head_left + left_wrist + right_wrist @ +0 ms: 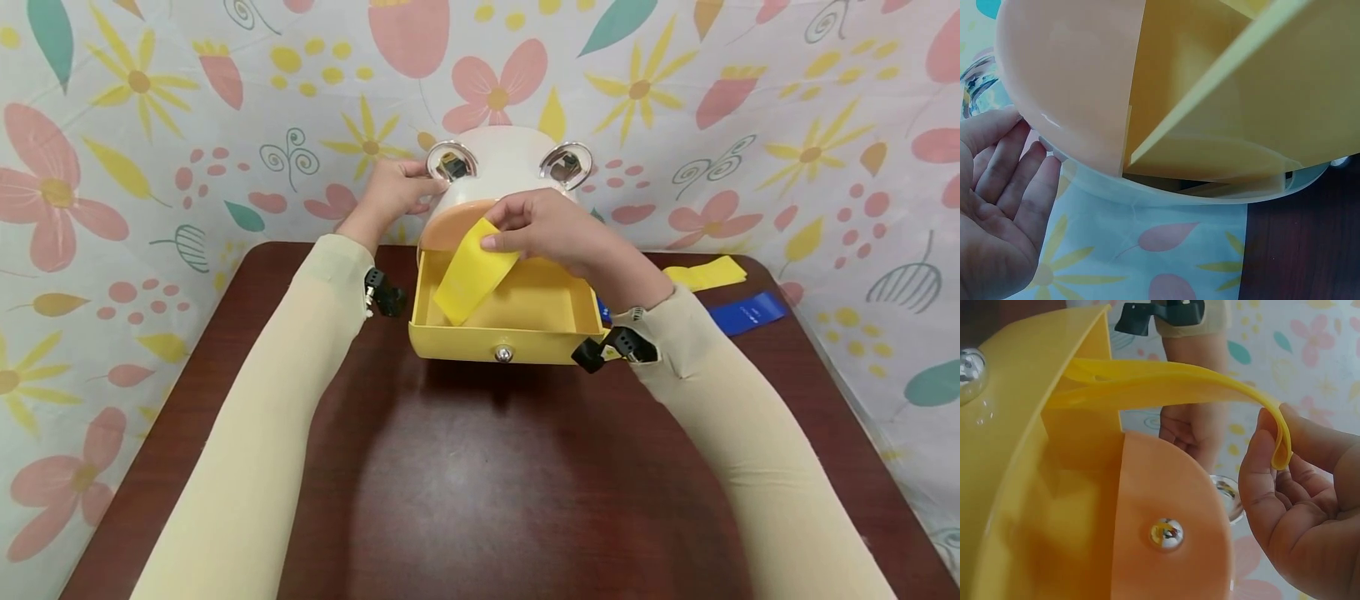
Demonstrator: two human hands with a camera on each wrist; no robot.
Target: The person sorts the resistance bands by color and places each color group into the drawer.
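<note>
A round cream storage box [504, 158] with two shiny ring handles stands at the table's far edge, its yellow drawer [504, 333] pulled open toward me. My right hand [551, 229] pinches a yellow elastic band [474, 271] whose lower end hangs into the drawer; in the right wrist view the yellow band [1172, 381] folds over my fingertips [1272, 434]. My left hand [393, 193] rests with straight fingers [1007, 181] against the box's left side, beside the orange upper drawer front [1072, 81].
Another yellow band [705, 272] and a blue band [746, 314] lie on the dark wooden table [480, 475] to the right of the box. A flowered cloth backdrop [150, 125] surrounds the table. The orange drawer has a silver knob [1166, 532].
</note>
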